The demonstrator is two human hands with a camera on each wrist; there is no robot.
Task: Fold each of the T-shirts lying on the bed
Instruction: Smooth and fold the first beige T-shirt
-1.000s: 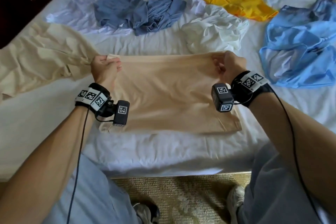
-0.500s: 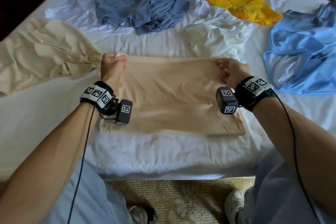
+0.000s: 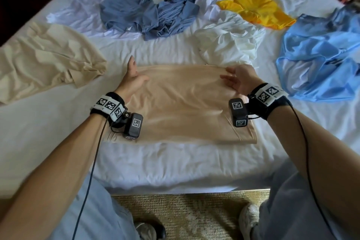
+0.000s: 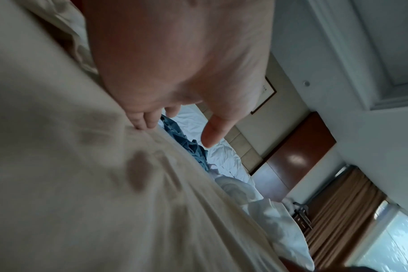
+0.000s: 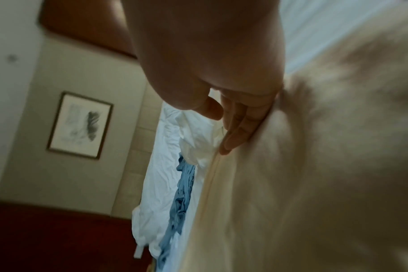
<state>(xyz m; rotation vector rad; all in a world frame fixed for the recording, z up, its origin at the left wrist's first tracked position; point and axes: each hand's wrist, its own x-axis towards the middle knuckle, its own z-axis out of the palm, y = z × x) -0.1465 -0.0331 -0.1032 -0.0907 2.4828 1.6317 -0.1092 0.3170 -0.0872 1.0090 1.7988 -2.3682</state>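
A tan T-shirt [image 3: 181, 103] lies folded into a flat rectangle on the white bed [image 3: 175, 165] in front of me. My left hand [image 3: 134, 76] is open at its far left corner, edge-on, with its lower fingers [image 4: 147, 119] touching the cloth [image 4: 82, 184] and the thumb free. My right hand [image 3: 236, 79] is open at the far right corner, and its straight fingers [image 5: 240, 132] lie along the tan fabric [image 5: 314, 184]. Neither hand holds anything.
Unfolded shirts lie around: a cream one [image 3: 44, 60] at left, grey-blue ones [image 3: 148, 13] at the back, a white one [image 3: 228, 45], a yellow one [image 3: 253, 4], a light blue one [image 3: 321, 54] at right. Carpet [image 3: 185, 212] and my shoes show below the bed's edge.
Both hands have let go of the shirt's far edge, which they were pinching, and opened. The folded shirt now lies flat on the bed.
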